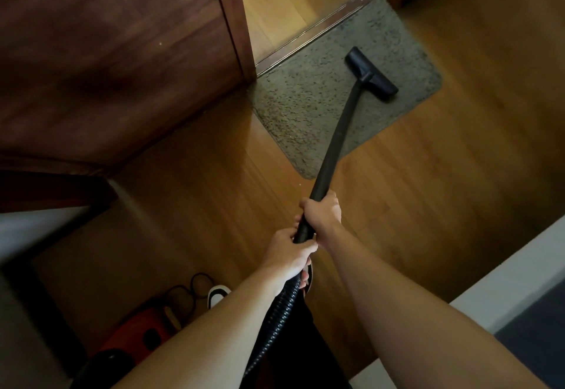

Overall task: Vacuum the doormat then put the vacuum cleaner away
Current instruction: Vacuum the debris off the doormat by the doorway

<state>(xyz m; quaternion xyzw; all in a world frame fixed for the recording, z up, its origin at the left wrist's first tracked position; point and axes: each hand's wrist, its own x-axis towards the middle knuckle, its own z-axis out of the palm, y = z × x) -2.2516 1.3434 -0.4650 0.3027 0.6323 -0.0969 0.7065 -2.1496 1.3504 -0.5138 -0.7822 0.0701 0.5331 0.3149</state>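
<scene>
On the grey doormat [321, 104], up at one o'clock, sits the black vacuum head [371, 74]. Both hands grip the long black tube [334, 147]: the right hand [324, 210] higher, the left hand [289, 251] just below. At seven o'clock, the red vacuum cleaner [139, 332] rests on the floor [198, 199].

Both bare forearms reach forward and down, converging toward the middle. The right hand [323, 210] is farther out, fingers curled tight around a black tube [336, 132], knuckles up. The left hand [290, 249] sits just behind and below it, almost touching, wrapped around the tube's lower end, where the ribbed hose [275, 324] starts. Both wrists are nearly straight.
</scene>
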